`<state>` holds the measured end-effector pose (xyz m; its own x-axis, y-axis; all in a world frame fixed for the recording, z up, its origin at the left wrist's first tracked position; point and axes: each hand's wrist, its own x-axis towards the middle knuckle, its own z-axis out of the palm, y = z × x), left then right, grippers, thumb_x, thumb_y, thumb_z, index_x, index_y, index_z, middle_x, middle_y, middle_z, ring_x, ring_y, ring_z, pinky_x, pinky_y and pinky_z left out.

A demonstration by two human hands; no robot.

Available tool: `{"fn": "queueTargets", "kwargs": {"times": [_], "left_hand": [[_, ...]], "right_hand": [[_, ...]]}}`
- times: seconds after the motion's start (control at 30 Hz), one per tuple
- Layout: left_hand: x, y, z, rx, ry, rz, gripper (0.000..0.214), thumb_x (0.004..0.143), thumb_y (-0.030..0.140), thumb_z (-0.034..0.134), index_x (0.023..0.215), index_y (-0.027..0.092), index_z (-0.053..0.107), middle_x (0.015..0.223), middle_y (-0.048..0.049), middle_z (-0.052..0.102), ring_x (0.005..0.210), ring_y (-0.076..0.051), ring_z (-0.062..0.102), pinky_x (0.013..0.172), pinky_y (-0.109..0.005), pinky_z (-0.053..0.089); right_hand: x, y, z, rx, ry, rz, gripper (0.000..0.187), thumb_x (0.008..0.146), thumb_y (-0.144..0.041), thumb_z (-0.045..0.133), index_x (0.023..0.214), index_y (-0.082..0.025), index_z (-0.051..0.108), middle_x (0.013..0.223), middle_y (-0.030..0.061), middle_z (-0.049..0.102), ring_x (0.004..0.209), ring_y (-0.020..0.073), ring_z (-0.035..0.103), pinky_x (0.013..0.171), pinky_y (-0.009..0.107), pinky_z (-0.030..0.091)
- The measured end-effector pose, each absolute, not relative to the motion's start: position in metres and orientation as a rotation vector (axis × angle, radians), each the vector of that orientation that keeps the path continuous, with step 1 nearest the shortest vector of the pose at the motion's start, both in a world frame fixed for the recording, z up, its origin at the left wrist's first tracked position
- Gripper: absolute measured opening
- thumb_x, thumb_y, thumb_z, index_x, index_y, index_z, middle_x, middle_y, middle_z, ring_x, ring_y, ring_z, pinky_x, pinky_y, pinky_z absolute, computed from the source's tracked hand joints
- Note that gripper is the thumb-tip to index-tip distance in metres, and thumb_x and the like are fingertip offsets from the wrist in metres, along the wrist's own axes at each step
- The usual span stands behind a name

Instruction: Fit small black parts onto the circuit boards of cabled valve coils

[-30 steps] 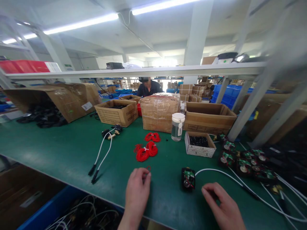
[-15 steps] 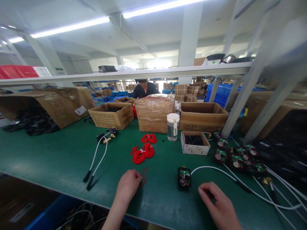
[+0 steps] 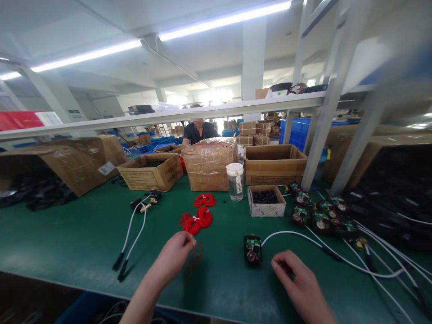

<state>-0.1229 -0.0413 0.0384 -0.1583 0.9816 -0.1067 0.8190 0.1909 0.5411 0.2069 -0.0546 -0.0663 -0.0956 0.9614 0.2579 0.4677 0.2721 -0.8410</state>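
My left hand (image 3: pixel 178 252) is closed in a pinch, with thin loops of red wire (image 3: pixel 195 258) hanging from the fingertips above the green tabletop. Just beyond it lie two tied bundles of red wire (image 3: pixel 204 217). My right hand (image 3: pixel 294 275) is curled, thumb and forefinger tips together; whatever they may pinch is too small to make out. Left of that hand sits a small black housing (image 3: pixel 253 250) with a green circuit board showing and a white cable (image 3: pixel 286 232) running off to the right.
More circuit-board housings (image 3: pixel 320 219) with white cables crowd the right side. A small carton of black parts (image 3: pixel 266 201), a lidded water jug (image 3: pixel 235 182) and cardboard boxes (image 3: pixel 211 166) stand behind. Two white leads (image 3: pixel 135 225) lie at left. A co-worker (image 3: pixel 199 130) sits opposite.
The camera view has shifted a little. My left hand has lifted slightly, and the red wire now dangles lower from it. My right hand keeps nearly the same pose beside the housing.
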Motion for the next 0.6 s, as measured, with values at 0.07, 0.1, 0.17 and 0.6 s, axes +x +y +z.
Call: {"fn": "queueTargets", "kwargs": {"times": [0.07,0.1,0.17,0.6], "left_hand": [[-0.117,-0.043,0.058,1.646,1.933,0.585,0.021,0.081,0.034,0.048,0.077,0.020,0.064,0.082,-0.0040,0.070,0.086,-0.023,0.064,0.077,-0.029,0.046],[-0.114,-0.044,0.068,1.616,1.873,0.623,0.024,0.079,0.038,0.049,0.078,0.020,0.064,0.082,-0.0035,0.069,0.087,-0.024,0.064,0.078,-0.030,0.046],[-0.107,-0.046,0.085,1.563,1.783,0.679,0.028,0.075,0.045,0.052,0.078,0.020,0.065,0.082,-0.0022,0.068,0.088,-0.024,0.062,0.080,-0.030,0.045],[-0.061,-0.059,0.109,1.278,1.430,0.859,0.030,0.067,0.045,0.067,0.081,0.019,0.067,0.080,-0.0018,0.064,0.082,-0.021,0.059,0.081,-0.032,0.048]], "right_hand": [[0.202,-0.055,-0.058,-1.285,-1.711,0.763,0.027,0.095,-0.044,0.052,0.082,-0.024,0.064,0.078,0.0014,0.062,0.072,0.0181,0.059,0.065,0.027,0.046],[0.199,-0.055,-0.053,-1.266,-1.713,0.775,0.027,0.095,-0.043,0.051,0.082,-0.024,0.064,0.079,0.0014,0.062,0.072,0.0180,0.058,0.066,0.027,0.046],[0.193,-0.055,-0.042,-1.230,-1.716,0.801,0.025,0.095,-0.040,0.051,0.081,-0.023,0.064,0.080,0.0016,0.062,0.073,0.0179,0.058,0.067,0.027,0.045],[0.119,-0.058,-0.016,-0.770,-1.106,1.782,0.059,0.083,-0.065,0.056,0.114,-0.015,0.059,0.114,0.0185,0.069,0.102,0.0292,0.070,0.075,0.034,0.050]]}}
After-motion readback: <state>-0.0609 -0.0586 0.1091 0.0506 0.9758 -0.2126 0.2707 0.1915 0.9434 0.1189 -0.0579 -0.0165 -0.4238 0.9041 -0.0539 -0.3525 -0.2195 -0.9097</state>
